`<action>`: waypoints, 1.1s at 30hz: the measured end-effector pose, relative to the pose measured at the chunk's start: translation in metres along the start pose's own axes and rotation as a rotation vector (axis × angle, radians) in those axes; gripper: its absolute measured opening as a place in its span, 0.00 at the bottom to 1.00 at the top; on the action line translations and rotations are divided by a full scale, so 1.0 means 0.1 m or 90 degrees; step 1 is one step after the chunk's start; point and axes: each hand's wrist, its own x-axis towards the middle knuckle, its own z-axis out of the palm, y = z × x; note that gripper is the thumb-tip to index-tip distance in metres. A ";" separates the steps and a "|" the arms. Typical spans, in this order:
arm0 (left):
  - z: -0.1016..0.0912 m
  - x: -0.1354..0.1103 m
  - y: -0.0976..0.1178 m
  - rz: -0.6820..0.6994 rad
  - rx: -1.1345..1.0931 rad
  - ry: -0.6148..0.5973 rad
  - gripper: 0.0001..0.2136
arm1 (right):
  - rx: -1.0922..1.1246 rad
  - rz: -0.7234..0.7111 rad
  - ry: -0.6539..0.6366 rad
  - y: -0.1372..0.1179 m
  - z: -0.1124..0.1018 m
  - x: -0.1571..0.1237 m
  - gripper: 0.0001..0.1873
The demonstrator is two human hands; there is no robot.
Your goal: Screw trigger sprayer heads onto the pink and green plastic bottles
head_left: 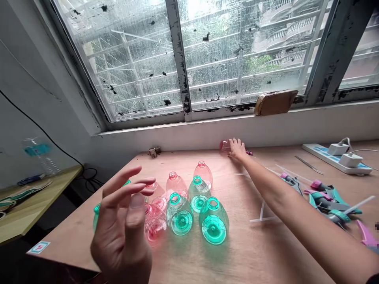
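At the far side of the light-brown wooden table (248,252), by the white wall (166,138), the right hand (237,149) reaches over a transparent pink plastic bottle (225,146) that lies on its side, base to the left. The fingers cover its right end, so I cannot tell whether they are pinching it or only resting on it. A good hold here probably wraps the body lightly, since thin plastic may dent or roll under fingertips alone.

The left hand (122,228) is raised near the camera, fingers bent and parted, with nothing visible between them. It blocks sight of some bottles, so keeping it well above their necks seems wise.

Three rounded, transparent green plastic bottles (213,221) stand upright near the middle; several rounded, transparent pink plastic bottles (177,185) stand beside and behind them. The necks in plain view are uncapped. I can make out no liquid inside; the strong colour low down looks like the base showing through the walls.
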 end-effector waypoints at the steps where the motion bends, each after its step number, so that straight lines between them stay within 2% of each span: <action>1: 0.00 0.00 -0.02 -0.002 0.004 -0.002 0.04 | 0.004 -0.019 -0.003 0.01 -0.02 0.00 0.21; 4: -0.03 0.01 -0.06 -0.003 0.008 -0.014 0.05 | 0.038 -0.066 -0.017 0.02 -0.11 -0.05 0.20; 7: -0.06 0.00 -0.08 0.007 -0.003 -0.056 0.04 | 0.107 -0.112 -0.044 -0.01 -0.31 -0.16 0.20; 10: -0.09 -0.01 -0.12 0.050 -0.010 -0.103 0.04 | 0.205 -0.170 -0.092 -0.02 -0.70 -0.37 0.25; 13: -0.12 -0.04 -0.15 0.094 -0.020 -0.169 0.04 | 0.292 -0.236 -0.127 0.02 -1.29 -0.83 0.36; 15: -0.11 -0.10 -0.12 0.127 -0.007 -0.284 0.18 | 0.339 -0.292 -0.162 0.07 -1.72 -1.30 0.36; 17: -0.07 -0.19 -0.03 0.170 0.034 -0.445 0.35 | 0.444 -0.376 -0.326 0.12 -2.09 -1.85 0.28; 18: -0.04 -0.24 0.04 0.184 0.051 -0.538 0.42 | 0.483 -0.390 -0.423 0.15 -2.23 -2.13 0.26; 20: 0.04 -0.33 0.19 0.178 0.027 -0.713 0.44 | 0.574 -0.389 -0.588 0.22 -2.39 -2.63 0.31; 21: 0.07 -0.37 0.26 0.156 -0.009 -0.793 0.43 | 0.635 -0.367 -0.601 0.25 -2.41 -2.83 0.33; 22: 0.09 -0.40 0.32 0.135 -0.048 -0.840 0.41 | 0.694 -0.335 -0.598 0.29 -2.41 -2.99 0.35; 23: 0.09 -0.42 0.35 0.113 -0.079 -0.854 0.40 | 0.769 -0.287 -0.577 0.32 -2.39 -3.11 0.39; 24: 0.08 -0.43 0.37 0.097 -0.098 -0.832 0.38 | 0.853 -0.236 -0.553 0.35 -2.36 -3.19 0.43; 26: 0.03 -0.43 0.34 0.066 -0.111 -0.722 0.36 | 1.024 -0.149 -0.526 0.41 -2.33 -3.28 0.53; 28: -0.03 -0.42 0.27 0.014 -0.081 -0.598 0.35 | 1.115 -0.122 -0.483 0.44 -2.33 -3.32 0.57; 29: -0.04 -0.42 0.24 -0.011 -0.053 -0.557 0.34 | 1.119 -0.119 -0.440 0.43 -2.35 -3.33 0.55; 31: -0.02 -0.47 0.20 -0.038 0.002 -0.530 0.33 | 1.077 -0.086 -0.313 0.38 -2.37 -3.37 0.42; 33: 0.06 -0.56 0.20 0.010 0.030 -0.544 0.40 | 1.046 0.006 -0.197 0.30 -2.38 -3.37 0.26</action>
